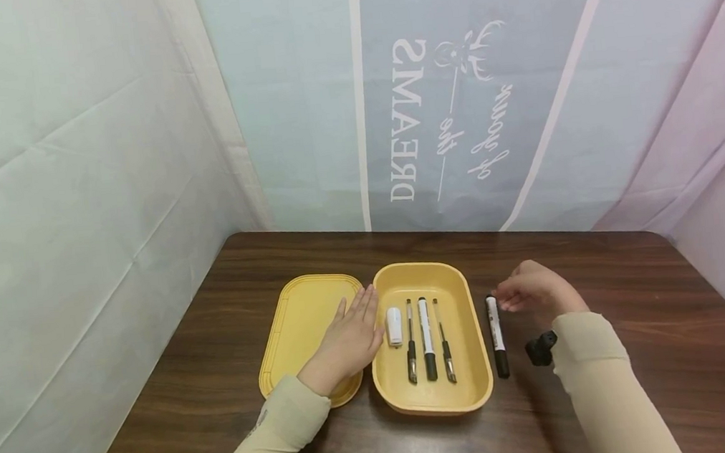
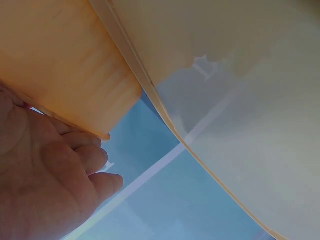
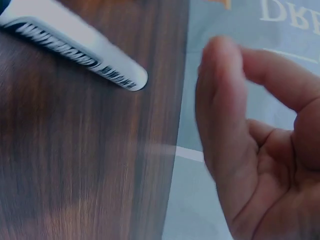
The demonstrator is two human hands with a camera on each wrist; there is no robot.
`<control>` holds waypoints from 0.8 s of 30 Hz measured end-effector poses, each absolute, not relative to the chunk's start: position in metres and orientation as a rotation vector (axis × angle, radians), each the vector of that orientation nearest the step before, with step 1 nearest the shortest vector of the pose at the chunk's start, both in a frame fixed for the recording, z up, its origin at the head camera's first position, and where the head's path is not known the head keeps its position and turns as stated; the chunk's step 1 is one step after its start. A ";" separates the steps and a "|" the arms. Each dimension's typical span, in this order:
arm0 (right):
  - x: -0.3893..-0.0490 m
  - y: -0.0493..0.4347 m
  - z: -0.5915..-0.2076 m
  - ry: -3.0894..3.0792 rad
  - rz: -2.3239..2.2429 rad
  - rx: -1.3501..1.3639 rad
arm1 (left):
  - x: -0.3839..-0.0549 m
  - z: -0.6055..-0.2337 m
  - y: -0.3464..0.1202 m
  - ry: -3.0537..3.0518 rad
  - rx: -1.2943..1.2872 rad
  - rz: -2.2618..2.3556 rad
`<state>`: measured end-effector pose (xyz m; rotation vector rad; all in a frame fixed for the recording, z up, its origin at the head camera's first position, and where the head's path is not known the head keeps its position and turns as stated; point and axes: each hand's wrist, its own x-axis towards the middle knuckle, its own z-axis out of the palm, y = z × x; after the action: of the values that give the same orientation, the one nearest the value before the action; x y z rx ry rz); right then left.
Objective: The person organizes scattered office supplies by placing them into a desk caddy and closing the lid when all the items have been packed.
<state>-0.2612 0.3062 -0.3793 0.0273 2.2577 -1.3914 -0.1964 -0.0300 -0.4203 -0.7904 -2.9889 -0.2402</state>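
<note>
My left hand (image 1: 349, 335), fingers straight, rests at the left rim of a yellow box (image 1: 473, 386). In the left wrist view its fingertips (image 2: 92, 157) are right at the box's edge. Inside the box lie two clear gel pens with black grips, a left one (image 1: 410, 348) and a right one (image 1: 446, 349). Between them is a white whiteboard marker (image 1: 426, 332), and a small white rounded item (image 1: 394, 324) lies at the left. Another whiteboard marker (image 1: 497, 337) lies on the table right of the box. My right hand (image 1: 532, 287), loosely bent and holding nothing, hovers beside that marker's far end.
A flat yellow lid (image 1: 300, 322) lies left of the box, partly under my left forearm and hand. The dark wooden table (image 1: 657, 344) ends at a printed cloth backdrop (image 1: 301, 117) behind. A small black device (image 1: 541, 349) sits at my right wrist.
</note>
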 end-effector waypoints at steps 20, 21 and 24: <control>-0.245 0.272 -0.384 2.676 -0.669 0.143 | -0.198 -0.415 -0.030 -3.019 -0.787 -0.249; -0.245 0.271 -0.384 2.676 -0.655 0.143 | -0.198 -0.415 -0.030 -3.018 -0.787 -0.249; -0.245 0.270 -0.386 2.672 -0.639 0.143 | -0.198 -0.413 -0.030 -3.026 -0.785 -0.245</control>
<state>-0.2454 0.2700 -0.3857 0.1432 2.6716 -0.6386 -0.1978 -0.0298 -0.4135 -0.7854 -3.0264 -0.2447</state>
